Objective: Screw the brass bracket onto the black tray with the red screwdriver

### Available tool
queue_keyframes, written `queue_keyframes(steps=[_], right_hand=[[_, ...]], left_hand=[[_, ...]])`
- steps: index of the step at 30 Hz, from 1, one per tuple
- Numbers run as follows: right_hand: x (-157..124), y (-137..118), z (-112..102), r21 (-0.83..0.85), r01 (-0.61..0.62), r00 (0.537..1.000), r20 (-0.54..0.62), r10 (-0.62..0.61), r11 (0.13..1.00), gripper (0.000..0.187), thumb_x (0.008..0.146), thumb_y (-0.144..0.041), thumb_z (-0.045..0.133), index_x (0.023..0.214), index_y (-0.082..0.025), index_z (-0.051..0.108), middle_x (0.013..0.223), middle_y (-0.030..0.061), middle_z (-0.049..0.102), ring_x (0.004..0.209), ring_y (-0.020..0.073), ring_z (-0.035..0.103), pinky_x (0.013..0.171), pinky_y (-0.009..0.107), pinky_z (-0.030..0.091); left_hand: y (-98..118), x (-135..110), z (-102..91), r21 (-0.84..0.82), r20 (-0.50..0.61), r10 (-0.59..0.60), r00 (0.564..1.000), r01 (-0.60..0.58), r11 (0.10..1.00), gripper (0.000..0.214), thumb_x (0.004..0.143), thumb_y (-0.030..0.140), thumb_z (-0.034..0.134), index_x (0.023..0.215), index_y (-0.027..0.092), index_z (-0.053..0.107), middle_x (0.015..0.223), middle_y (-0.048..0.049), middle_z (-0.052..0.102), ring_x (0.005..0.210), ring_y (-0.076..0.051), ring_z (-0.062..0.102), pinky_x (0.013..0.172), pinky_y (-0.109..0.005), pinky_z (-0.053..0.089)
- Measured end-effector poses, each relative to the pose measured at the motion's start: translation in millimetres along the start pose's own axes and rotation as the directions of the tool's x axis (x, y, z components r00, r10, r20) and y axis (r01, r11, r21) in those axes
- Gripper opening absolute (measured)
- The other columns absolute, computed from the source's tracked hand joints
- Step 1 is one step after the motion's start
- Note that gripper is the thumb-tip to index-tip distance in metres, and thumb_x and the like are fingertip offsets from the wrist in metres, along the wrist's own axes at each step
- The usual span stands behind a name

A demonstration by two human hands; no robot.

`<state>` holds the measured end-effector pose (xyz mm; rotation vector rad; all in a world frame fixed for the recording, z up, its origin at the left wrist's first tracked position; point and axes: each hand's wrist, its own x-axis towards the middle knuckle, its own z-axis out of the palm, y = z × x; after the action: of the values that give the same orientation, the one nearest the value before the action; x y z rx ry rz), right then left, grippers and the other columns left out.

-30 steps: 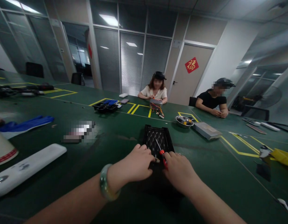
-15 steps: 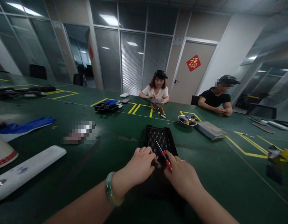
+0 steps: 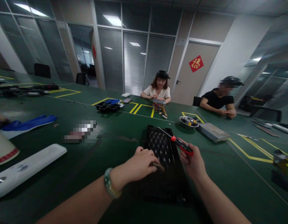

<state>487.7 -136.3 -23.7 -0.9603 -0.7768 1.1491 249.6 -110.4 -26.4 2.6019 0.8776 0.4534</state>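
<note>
A black perforated tray-like part [image 3: 163,149] lies on the green table [image 3: 111,124] right in front of me. My left hand [image 3: 140,163], with a jade bangle on the wrist, rests on the part's left edge and pinches a small dark piece I cannot make out. My right hand [image 3: 192,160] is lifted just off the part's right side, closed around the red-and-black handle of a screwdriver [image 3: 178,143]. Its thin shaft points up and to the left over the part.
Two people sit across the table, one by a bundle of coloured wires [image 3: 159,109]. A metal bowl [image 3: 189,122] and a flat grey drive [image 3: 214,132] lie at mid right. A black tray [image 3: 108,107], blue gloves [image 3: 29,123] and a white bar [image 3: 27,169] lie to the left.
My right hand has lifted the screwdriver off the black part and swung it up and to the right. The left hand stays on the part's left edge.
</note>
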Motion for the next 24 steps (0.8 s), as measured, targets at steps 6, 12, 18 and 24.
queue_keyframes(steps=[6, 12, 18, 24], right_hand=[[10, 9, -12, 0.268, -0.01, 0.998, -0.054, 0.025, 0.963, 0.047, 0.086, -0.057, 0.058, 0.106, -0.016, 0.067, 0.05, -0.0084, 0.034, 0.042, 0.0069, 0.027, 0.039, 0.018, 0.027], [15, 13, -17, 0.331, -0.032, 0.999, -0.018, 0.041, 0.943, 0.045, 0.088, -0.056, 0.057, 0.102, -0.014, 0.066, 0.051, -0.0076, 0.034, 0.045, 0.0081, 0.034, 0.041, 0.018, 0.034], [17, 15, -23, 0.374, -0.089, 0.996, 0.041, 0.079, 0.923, 0.039, 0.09, -0.052, 0.05, 0.101, -0.017, 0.064, 0.052, -0.0075, 0.033, 0.044, 0.0088, 0.034, 0.041, 0.018, 0.033], [17, 14, -23, 0.389, -0.108, 0.994, 0.046, 0.098, 0.915, 0.034, 0.092, -0.046, 0.044, 0.099, -0.018, 0.063, 0.051, -0.007, 0.033, 0.043, 0.0095, 0.034, 0.04, 0.018, 0.032]], left_hand=[[-1, 2, -1.8, -0.031, -0.006, 0.007, 1.0, -0.008, 0.999, 0.015, 0.092, 0.031, 0.062, 0.105, 0.03, 0.067, 0.107, 0.0025, 0.067, 0.104, -0.018, 0.058, 0.092, -0.036, 0.022], [-7, 7, 3.9, -0.02, -0.015, -0.03, 0.999, 0.03, 0.999, 0.016, 0.095, 0.033, 0.056, 0.107, 0.028, 0.065, 0.111, 0.0012, 0.068, 0.108, -0.02, 0.056, 0.093, -0.037, 0.022], [-4, 8, 1.9, -0.03, -0.018, -0.034, 0.999, 0.033, 0.999, 0.017, 0.094, 0.032, 0.056, 0.108, 0.026, 0.063, 0.112, 0.0007, 0.068, 0.106, -0.02, 0.058, 0.092, -0.036, 0.023], [14, 1, -14.6, -0.077, -0.006, 0.016, 1.0, -0.016, 0.997, 0.018, 0.09, 0.034, 0.061, 0.105, 0.026, 0.066, 0.106, 0.0018, 0.07, 0.098, -0.018, 0.061, 0.091, -0.035, 0.024]])
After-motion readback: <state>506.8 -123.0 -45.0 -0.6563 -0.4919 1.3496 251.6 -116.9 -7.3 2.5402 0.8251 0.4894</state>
